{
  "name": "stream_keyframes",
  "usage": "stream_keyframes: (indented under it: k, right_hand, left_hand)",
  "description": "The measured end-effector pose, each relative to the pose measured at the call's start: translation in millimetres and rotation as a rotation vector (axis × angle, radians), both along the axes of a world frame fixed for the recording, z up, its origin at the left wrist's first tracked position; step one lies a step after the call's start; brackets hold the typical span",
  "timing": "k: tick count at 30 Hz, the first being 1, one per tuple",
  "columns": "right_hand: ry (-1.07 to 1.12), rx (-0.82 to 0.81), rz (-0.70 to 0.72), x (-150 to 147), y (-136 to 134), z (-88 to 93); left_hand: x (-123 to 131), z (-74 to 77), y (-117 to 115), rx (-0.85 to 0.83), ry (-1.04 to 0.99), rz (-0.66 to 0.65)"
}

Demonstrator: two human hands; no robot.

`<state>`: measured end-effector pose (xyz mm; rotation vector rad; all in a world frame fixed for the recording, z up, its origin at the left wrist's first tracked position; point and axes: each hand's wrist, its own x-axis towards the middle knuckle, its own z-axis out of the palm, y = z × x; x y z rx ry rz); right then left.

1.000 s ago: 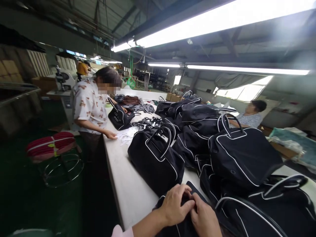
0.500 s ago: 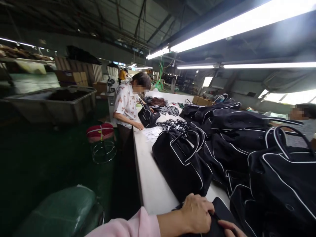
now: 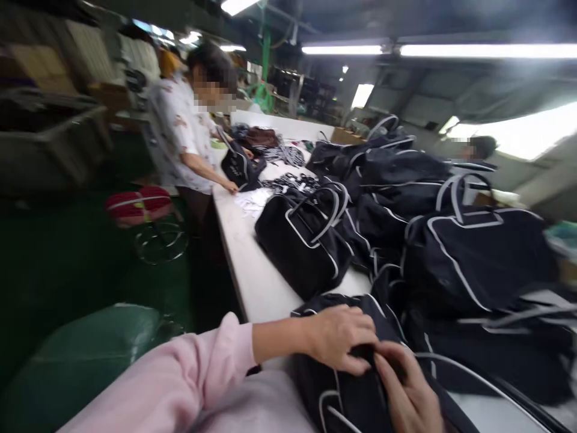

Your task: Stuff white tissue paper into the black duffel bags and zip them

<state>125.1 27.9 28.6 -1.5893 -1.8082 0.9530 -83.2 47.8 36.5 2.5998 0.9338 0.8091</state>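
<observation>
My left hand [image 3: 340, 338] curls over the top edge of a black fabric bag with white piping [image 3: 342, 385], and a pink sleeve [image 3: 162, 379] covers that arm. My right hand [image 3: 406, 385] grips the same bag just beside it, and the fingers of both hands nearly meet. The opening between them is hidden by my fingers. The bag lies at the near end of a white worktable [image 3: 243, 264]. Another black bag [image 3: 302, 237] stands just beyond my hands, and a heap of similar bags [image 3: 469, 258] rises to the right.
Further along the table, a co-worker in a patterned shirt [image 3: 189, 132] touches white paper pieces [image 3: 250, 201] beside a black bag [image 3: 238, 168] and black straps [image 3: 291, 180]. A seated person [image 3: 478, 147] is behind the heap. A stool with a red bundle [image 3: 139, 207] and a green-wrapped bundle [image 3: 76, 355] are on the floor left.
My hands have moved along the black bag and now grip its top edge close together. More of my pink sleeve shows, and the view has tilted.
</observation>
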Motion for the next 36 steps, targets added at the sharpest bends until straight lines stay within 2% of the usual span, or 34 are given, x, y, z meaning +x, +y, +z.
stream_keyframes:
  k: [3, 6, 11, 16, 21, 28, 32, 36]
  right_hand:
    - [0.023, 0.057, 0.026, -24, -1, 8.9]
    - [-0.038, 0.085, -0.017, -42, 15, 5.5]
    - [-0.162, 0.099, -0.053, -55, 40, 2.7]
    - [-0.155, 0.048, -0.004, -52, 48, 4.4]
    - [-0.123, 0.158, 0.065, -55, 40, 0.8]
    - [0.042, 0.134, 0.016, -53, 37, -0.8]
    - [0.005, 0.19, 0.095, -34, 17, 1.8]
    - [-0.129, 0.29, 0.273, -4, -13, 13.2]
  left_hand:
    - [-9, -8.2, 12, -0.18, -0.1, 0.006]
    - [-18, -23.1, 27, -0.325, -0.147, 0.031]
    - [-19, -36.0, 37, -0.372, -0.172, 0.048]
    - [-17, -32.6, 45, -0.442, -0.144, 0.06]
    - [-20, -25.9, 59, -0.484, -0.071, 0.02]
    - [-16, -22.6, 69, -0.47, 0.01, -0.032]
    - [-19, -21.4, 66, -0.451, 0.031, -0.018]
    - [-22, -17.5, 58, -0.452, 0.04, -0.034]
